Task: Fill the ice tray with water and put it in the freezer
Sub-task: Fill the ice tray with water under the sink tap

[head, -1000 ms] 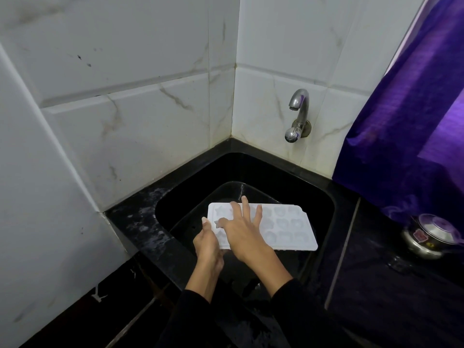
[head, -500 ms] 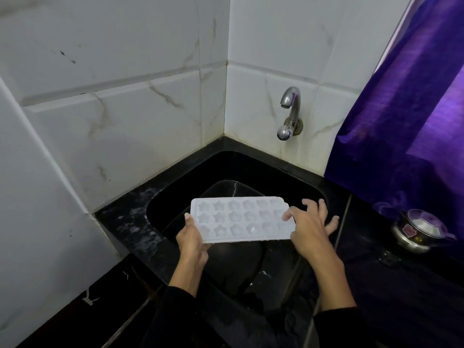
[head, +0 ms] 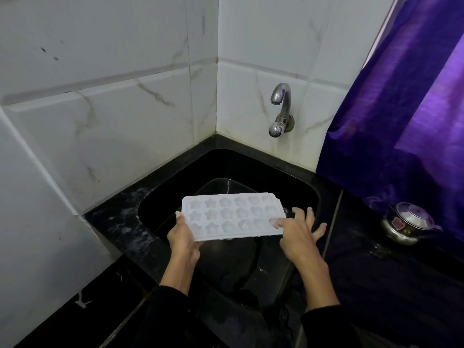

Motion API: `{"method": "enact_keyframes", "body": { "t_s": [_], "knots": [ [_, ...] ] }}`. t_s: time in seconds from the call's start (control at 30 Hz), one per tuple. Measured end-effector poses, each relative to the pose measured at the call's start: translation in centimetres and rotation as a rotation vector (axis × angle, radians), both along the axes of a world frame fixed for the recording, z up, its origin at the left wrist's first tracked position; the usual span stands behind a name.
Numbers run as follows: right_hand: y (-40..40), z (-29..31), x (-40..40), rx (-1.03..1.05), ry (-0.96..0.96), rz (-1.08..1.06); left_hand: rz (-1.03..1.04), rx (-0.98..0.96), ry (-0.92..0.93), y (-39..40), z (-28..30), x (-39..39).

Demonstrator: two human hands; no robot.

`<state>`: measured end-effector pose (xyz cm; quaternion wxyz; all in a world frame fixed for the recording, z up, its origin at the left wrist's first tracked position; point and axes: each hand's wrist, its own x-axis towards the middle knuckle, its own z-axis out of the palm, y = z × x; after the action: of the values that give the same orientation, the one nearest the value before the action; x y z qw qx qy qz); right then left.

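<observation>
On my far left I see the white marble-veined tiled wall (head: 100,116) running into a corner, with the black speckled stone counter (head: 120,222) along its base. Next comes my left hand (head: 184,237), closed on the left short edge of the white plastic ice tray with star- and flower-shaped cavities (head: 231,217): thumb on top of the rim, fingers underneath. I hold the tray roughly level, cavities facing up, above the black rectangular sink basin (head: 296,182), with its long side running left to right. I cannot tell whether there is any water in the cavities. Past the tray, on the far wall above the sink, I see the curved silver metal tap (head: 280,109); its spout is well above and beyond the tray, and no stream shows beneath it. My right hand (head: 298,234) is at the tray's right end, fingers spread wide and not closed on anything; its thumb tip rests on the tray's near right corner, while the other fingers splay out past the edge. Both wrists end in black sleeves (head: 324,327). Further right, a small shiny steel lidded pot (head: 408,223) sits on the counter, and behind it hangs the purple satin curtain (head: 401,121).
</observation>
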<state>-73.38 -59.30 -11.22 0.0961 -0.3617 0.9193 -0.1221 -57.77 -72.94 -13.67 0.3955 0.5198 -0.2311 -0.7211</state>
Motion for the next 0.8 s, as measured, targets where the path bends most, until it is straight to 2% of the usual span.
{"method": "enact_keyframes", "body": {
  "t_s": [0.8],
  "knots": [
    [-0.38,-0.31,0.39,-0.035,0.005,0.025,0.025,-0.006,0.019,-0.39,0.39,0.26]
  ]
}}
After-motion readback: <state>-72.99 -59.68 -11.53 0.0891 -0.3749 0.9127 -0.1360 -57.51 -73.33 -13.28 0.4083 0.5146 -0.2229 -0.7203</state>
